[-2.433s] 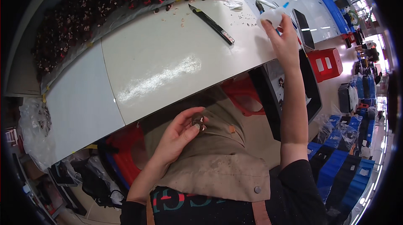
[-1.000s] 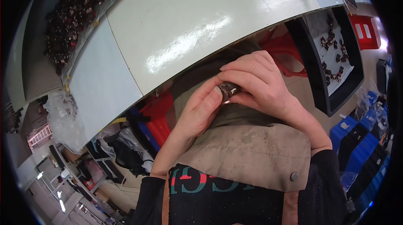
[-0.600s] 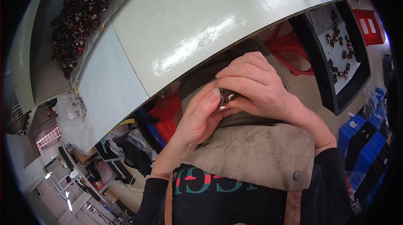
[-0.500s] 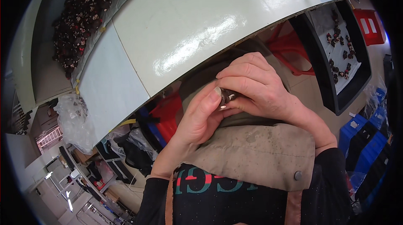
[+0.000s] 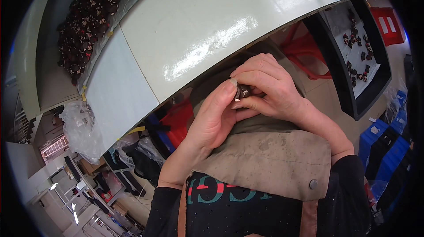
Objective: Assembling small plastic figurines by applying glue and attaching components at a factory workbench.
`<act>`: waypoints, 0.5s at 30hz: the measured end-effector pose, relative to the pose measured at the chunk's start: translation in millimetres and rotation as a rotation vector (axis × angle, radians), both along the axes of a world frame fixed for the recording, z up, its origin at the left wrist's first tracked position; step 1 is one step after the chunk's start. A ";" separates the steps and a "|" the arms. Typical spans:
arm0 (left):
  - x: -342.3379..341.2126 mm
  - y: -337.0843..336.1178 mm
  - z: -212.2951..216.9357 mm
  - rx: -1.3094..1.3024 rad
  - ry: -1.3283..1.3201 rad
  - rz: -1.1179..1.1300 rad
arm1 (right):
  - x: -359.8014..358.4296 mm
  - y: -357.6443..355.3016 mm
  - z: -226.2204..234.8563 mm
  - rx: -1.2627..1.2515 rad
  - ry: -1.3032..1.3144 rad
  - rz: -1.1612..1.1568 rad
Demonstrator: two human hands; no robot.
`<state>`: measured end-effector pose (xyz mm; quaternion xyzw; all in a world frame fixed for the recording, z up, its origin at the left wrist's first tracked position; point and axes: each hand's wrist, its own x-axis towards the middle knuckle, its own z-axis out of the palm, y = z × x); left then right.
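Both hands, left (image 5: 212, 117) and right (image 5: 269, 91), pinch one small part (image 5: 242, 92) below the glossy white bench (image 5: 198, 29); black tray (image 5: 353, 104) right.

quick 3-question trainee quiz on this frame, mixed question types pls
1. True or false: both hands hold the small dark part above the white table.
2. Which hand has its fingers curled over the part from above? A) left hand B) right hand
3. Fill in: the black tray at the person's right holds small dark ____.

Key
1. False: they hold it over the lap, below the table's edge.
2. B
3. parts, like those in the heap at the table's far left.
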<state>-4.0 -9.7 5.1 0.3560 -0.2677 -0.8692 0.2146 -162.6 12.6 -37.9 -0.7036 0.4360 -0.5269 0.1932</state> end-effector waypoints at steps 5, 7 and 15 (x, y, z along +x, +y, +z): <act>1.7 -1.2 -3.7 0.032 -0.003 0.004 | 1.4 -0.4 -3.0 0.014 -0.017 -0.007; 1.6 -1.4 -4.2 0.039 -0.004 0.004 | 1.9 -0.3 -3.8 0.022 -0.021 -0.009; 2.7 -2.0 -6.5 0.053 -0.010 -0.004 | 2.8 -0.4 -3.8 0.020 -0.021 -0.013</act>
